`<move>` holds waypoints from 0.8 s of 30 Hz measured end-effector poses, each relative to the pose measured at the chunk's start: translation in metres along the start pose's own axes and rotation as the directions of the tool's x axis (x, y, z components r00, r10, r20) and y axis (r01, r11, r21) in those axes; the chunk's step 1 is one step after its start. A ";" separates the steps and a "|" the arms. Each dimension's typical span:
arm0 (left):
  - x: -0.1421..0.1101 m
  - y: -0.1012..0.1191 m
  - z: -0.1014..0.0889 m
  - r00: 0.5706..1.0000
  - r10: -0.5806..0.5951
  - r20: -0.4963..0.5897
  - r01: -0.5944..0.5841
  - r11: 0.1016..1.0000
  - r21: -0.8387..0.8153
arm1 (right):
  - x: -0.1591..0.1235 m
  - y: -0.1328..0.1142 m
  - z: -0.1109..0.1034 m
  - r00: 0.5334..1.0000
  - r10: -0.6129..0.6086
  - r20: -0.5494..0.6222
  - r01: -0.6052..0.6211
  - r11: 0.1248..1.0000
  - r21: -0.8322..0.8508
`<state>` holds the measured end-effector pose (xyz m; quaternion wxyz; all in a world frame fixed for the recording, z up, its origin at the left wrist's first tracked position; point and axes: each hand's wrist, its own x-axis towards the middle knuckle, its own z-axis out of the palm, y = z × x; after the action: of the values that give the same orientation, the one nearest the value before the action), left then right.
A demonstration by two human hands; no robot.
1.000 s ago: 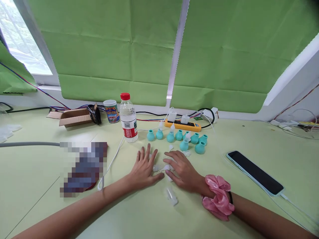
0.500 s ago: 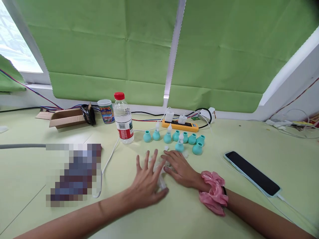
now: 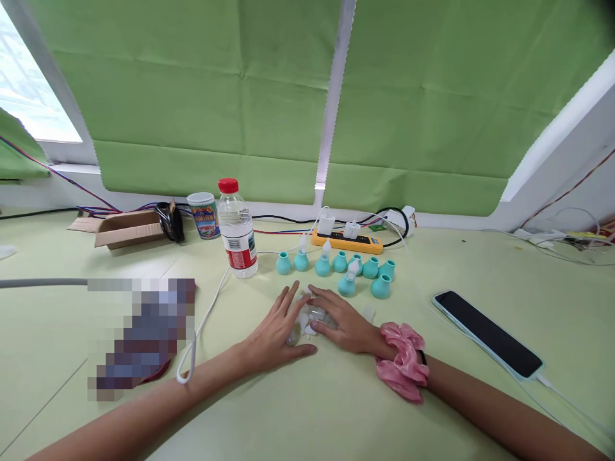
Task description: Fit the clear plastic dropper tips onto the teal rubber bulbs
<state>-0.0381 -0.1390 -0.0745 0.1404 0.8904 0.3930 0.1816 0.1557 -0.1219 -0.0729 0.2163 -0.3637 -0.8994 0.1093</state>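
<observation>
My left hand [image 3: 276, 333] lies low over the table with its fingers stretched and the thumb apart. Opposite it, my right hand [image 3: 348, 323] is open too, palm down, fingers pointing left. Between and partly beneath them is a small heap of clear plastic pieces [image 3: 304, 322]; the fingers hide some of it. One whitish piece [image 3: 369, 312] lies just behind my right hand. Beyond the hands stand several turquoise squeeze bulbs [image 3: 381, 287]. A few carry a translucent pointed tip, such as the front bulb [image 3: 346, 286] with its tilted tip [image 3: 353, 267].
A red-capped water bottle [image 3: 239, 237] and a printed can [image 3: 204, 216] stand at the back left, near an open cardboard box [image 3: 129, 229]. Behind the bulbs lies an orange power strip [image 3: 346, 241]. A phone [image 3: 487, 333] charges at right. A white cable [image 3: 192, 352] touches my left forearm.
Both hands have drawn closer around the clear pieces, which are now bunched between them. My left hand has turned and its fingers are less spread. The front bulb's tip leans more.
</observation>
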 end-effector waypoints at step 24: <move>0.010 0.000 -0.008 0.981 0.118 -0.151 -0.149 0.965 -0.216 | 0.001 -0.028 0.009 1.000 -0.003 -0.029 -0.003 0.984 -0.177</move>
<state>-0.0358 -0.1308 -0.0651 0.2010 0.8784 0.3176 0.2951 0.1336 -0.1414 -0.0703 0.1960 -0.3831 -0.9024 0.0236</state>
